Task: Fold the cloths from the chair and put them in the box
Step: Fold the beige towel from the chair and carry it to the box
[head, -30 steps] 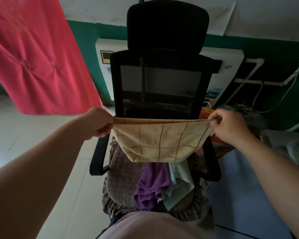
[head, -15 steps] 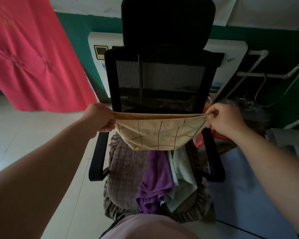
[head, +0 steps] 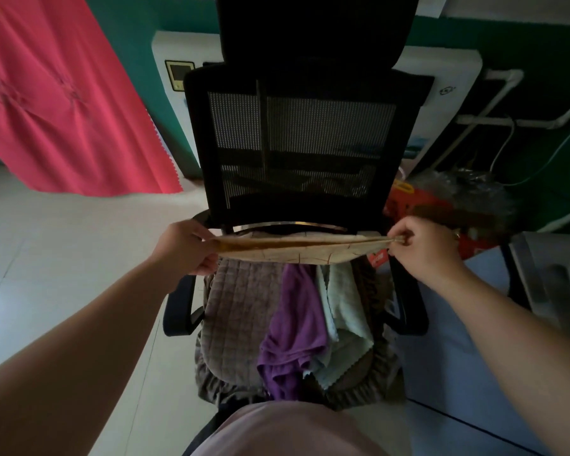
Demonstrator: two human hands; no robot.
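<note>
A beige checked cloth (head: 297, 250) is stretched flat between my hands above the seat of a black mesh office chair (head: 297, 136). My left hand (head: 185, 248) grips its left end. The right end is pinched by my right hand (head: 422, 248). I see the cloth almost edge-on, folded double. On the chair's quilted brown seat cushion (head: 237, 311) lie a purple cloth (head: 293, 330) and a pale green cloth (head: 343, 311), both draped toward the front edge. No box can be made out.
A large pink-red cloth (head: 56, 103) hangs at the upper left. A white appliance (head: 441, 103) stands behind the chair against the green wall. A red item and clutter (head: 441, 205) sit at the right, with a blue surface (head: 448, 350) below.
The beige cloth hung down as a pouch a second ago. My hands have brought it level, so it now looks like a thin flat strip, and the view has tilted down toward the seat.
</note>
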